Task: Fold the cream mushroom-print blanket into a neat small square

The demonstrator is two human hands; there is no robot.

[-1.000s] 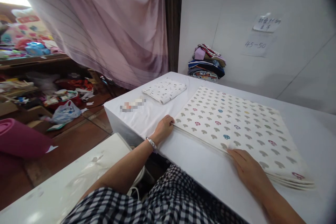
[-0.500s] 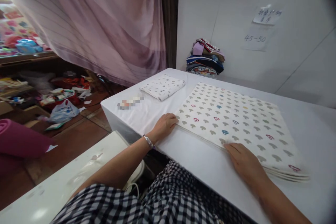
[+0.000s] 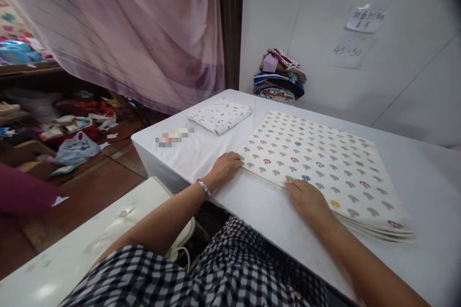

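Note:
A folded white cloth [image 3: 320,151] with grey mushroom prints and a few red, blue and yellow ones lies flat in several layers on the white-covered table [image 3: 252,206]. My left hand [image 3: 226,169] is closed on its near left corner, fingertips on the edge. Farther right along the same near edge, my right hand [image 3: 310,200] pinches the cloth, thumb side toward the left hand. The layers show at the near right corner, past my right forearm. How many layers each hand grips is hidden.
A smaller folded cloth [image 3: 220,115] with tiny prints lies at the table's far left, beside a pixelated item [image 3: 175,136]. Behind the table stands a pile of folded fabrics [image 3: 279,79]. A pale glossy surface [image 3: 118,235] is at my left. Clutter and a plastic bag [image 3: 77,147] lie on the floor.
My right hand has slid left along the cloth's near edge, closer to my left hand. A yellow mushroom print it covered now shows. My left hand stays at the corner.

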